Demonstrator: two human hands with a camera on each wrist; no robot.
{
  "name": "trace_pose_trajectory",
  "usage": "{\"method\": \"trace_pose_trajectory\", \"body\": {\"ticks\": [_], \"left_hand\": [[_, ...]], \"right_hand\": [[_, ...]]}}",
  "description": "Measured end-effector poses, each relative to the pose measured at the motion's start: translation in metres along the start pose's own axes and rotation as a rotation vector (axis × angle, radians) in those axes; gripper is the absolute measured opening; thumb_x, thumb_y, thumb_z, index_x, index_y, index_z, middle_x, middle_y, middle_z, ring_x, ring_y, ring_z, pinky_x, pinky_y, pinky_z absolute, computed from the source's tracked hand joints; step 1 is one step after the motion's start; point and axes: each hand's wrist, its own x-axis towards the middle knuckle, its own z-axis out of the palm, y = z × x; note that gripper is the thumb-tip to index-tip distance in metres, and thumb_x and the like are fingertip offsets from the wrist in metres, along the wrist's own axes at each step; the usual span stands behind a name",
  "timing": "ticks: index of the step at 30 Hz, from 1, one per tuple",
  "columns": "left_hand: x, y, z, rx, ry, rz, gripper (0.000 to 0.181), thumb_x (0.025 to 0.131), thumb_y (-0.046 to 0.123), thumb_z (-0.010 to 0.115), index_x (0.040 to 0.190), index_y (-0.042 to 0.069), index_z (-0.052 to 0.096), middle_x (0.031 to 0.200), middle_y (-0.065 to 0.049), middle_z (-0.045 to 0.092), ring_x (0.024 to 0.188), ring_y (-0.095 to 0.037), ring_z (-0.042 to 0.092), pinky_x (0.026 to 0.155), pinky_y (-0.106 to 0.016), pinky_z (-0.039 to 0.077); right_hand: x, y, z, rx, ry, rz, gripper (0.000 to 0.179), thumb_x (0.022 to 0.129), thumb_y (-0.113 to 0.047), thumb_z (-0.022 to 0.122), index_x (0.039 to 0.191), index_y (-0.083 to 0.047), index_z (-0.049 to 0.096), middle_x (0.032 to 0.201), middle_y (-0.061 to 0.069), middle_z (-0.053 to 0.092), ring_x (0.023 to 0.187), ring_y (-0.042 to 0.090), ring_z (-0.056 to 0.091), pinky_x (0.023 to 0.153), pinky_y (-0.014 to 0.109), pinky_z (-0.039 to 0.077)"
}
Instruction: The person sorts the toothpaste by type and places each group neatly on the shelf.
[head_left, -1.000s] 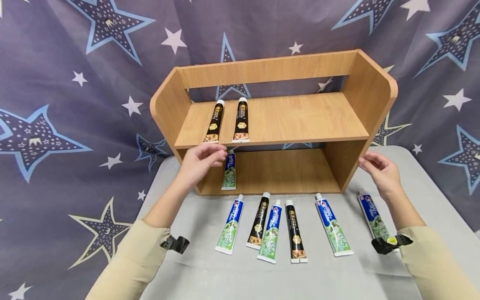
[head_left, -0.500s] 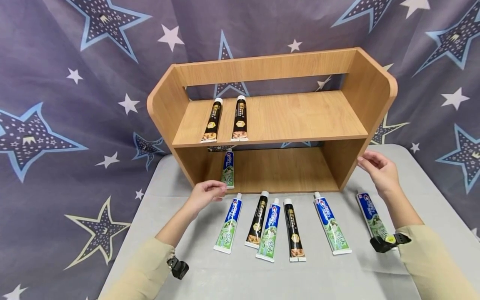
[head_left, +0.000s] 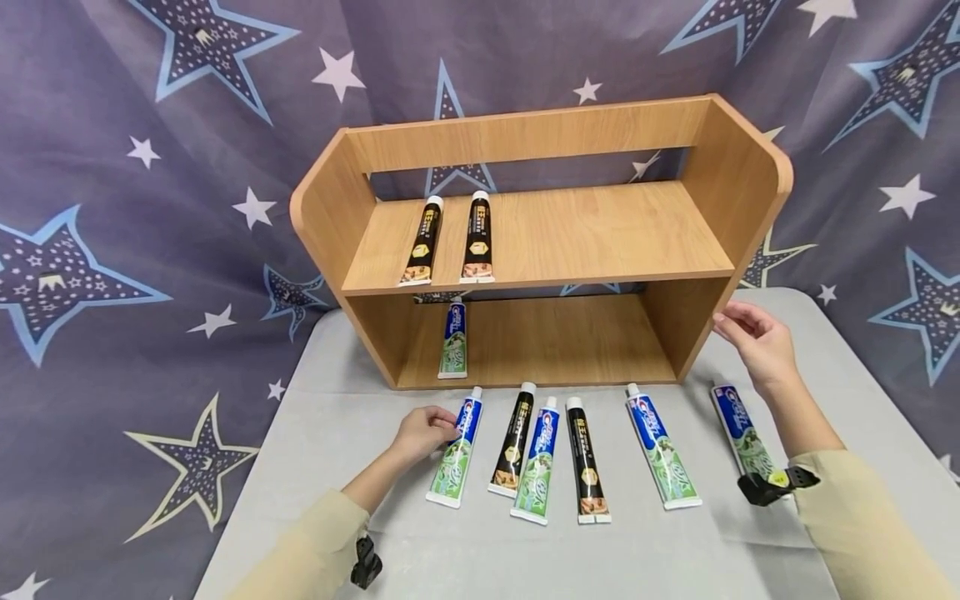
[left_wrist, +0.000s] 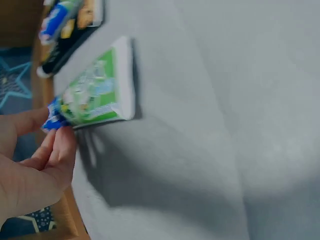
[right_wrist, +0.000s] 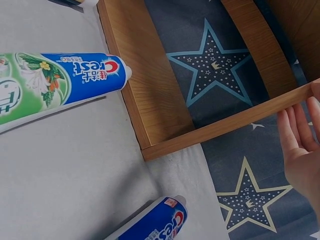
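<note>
On the table, my left hand (head_left: 424,435) pinches the blue upper part of the leftmost blue-and-green toothpaste tube (head_left: 452,467). The left wrist view shows thumb and fingers on either side of that tube (left_wrist: 95,92), slightly blurred. My right hand (head_left: 759,343) grips the front edge of the wooden shelf's right side panel (right_wrist: 240,116), fingers on the outer face. Two black toothpaste tubes (head_left: 477,239) lie on the upper board. One blue-and-green toothpaste tube (head_left: 453,340) lies at the left of the lower compartment.
Right of my left hand, two black tubes (head_left: 587,460) and several blue-and-green tubes (head_left: 663,450) lie in a row before the shelf (head_left: 540,387). One tube (head_left: 741,425) lies below my right hand. A star-patterned curtain (head_left: 187,208) hangs behind the grey table (head_left: 600,567).
My left hand has come down from the shelf's left front to the leftmost toothpaste tube on the table and taken hold of it. The right hand has stayed at the side panel.
</note>
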Motion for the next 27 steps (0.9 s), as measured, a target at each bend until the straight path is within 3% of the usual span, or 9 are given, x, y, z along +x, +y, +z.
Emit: {"method": "trace_pose_trajectory", "body": {"ticks": [6,15,27], "left_hand": [[0.000,-0.006,0.007,0.075,-0.004,-0.051,0.024,0.080,0.011,0.074,0.098,-0.001,0.064,0.080,-0.005,0.063,0.068,-0.011,0.056,0.059,-0.020,0.053],[-0.006,0.001,0.012,0.181,0.038,-0.024,0.024,0.079,0.019,0.076,0.088,0.002,0.063,0.074,-0.004,0.058,0.066,-0.013,0.053,0.056,-0.019,0.044],[-0.004,0.004,0.021,0.186,0.039,-0.038,0.024,0.079,0.021,0.077,0.084,0.002,0.062,0.071,-0.002,0.058,0.064,-0.011,0.052,0.054,-0.018,0.042]], "right_hand": [[-0.001,0.002,0.002,0.002,0.016,0.001,0.024,0.085,0.010,0.063,0.088,-0.013,0.070,0.081,-0.007,0.069,0.075,0.002,0.067,0.072,0.013,0.058],[-0.001,0.003,0.002,0.026,0.031,0.008,0.023,0.085,0.010,0.063,0.088,-0.012,0.070,0.080,-0.006,0.069,0.075,0.002,0.067,0.072,0.013,0.058],[0.000,0.002,0.003,0.011,0.024,0.004,0.022,0.085,0.008,0.064,0.088,-0.012,0.070,0.081,-0.006,0.069,0.075,0.002,0.066,0.072,0.013,0.058]]}}
